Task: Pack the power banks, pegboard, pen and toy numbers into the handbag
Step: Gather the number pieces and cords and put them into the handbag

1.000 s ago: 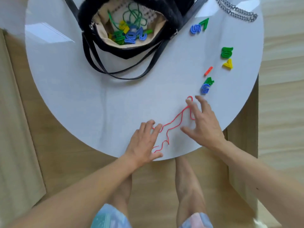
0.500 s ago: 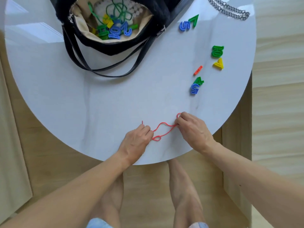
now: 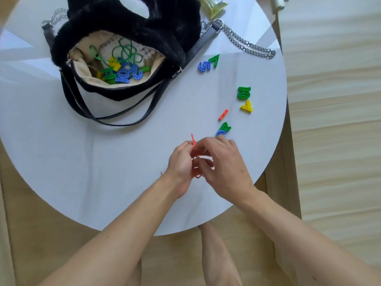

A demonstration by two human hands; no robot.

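The black furry handbag (image 3: 127, 32) lies open at the back left of the round white table (image 3: 103, 162). Inside it I see the white pegboard (image 3: 115, 48), a green cord (image 3: 125, 51) and several toy numbers (image 3: 123, 74). Loose toy numbers lie to the right: a blue 5 (image 3: 204, 65), a green piece (image 3: 214, 59), a green 10 (image 3: 244, 92), a yellow piece (image 3: 246, 106), a small orange piece (image 3: 223, 114) and a green and blue pair (image 3: 223, 130). My left hand (image 3: 180, 162) and my right hand (image 3: 222, 166) are together, bunching a red cord (image 3: 194, 141) between their fingers.
The bag's black straps (image 3: 115, 120) loop toward me on the table. A metal chain strap (image 3: 249, 46) trails at the back right. A yellow-green packet (image 3: 213, 6) lies behind the bag. Wooden floor surrounds the table; my legs are under its near edge.
The red cord lay stretched out on the table; both hands have gathered it up and come together, lifting it into a bunch. The view has shifted so the bag shows fully.
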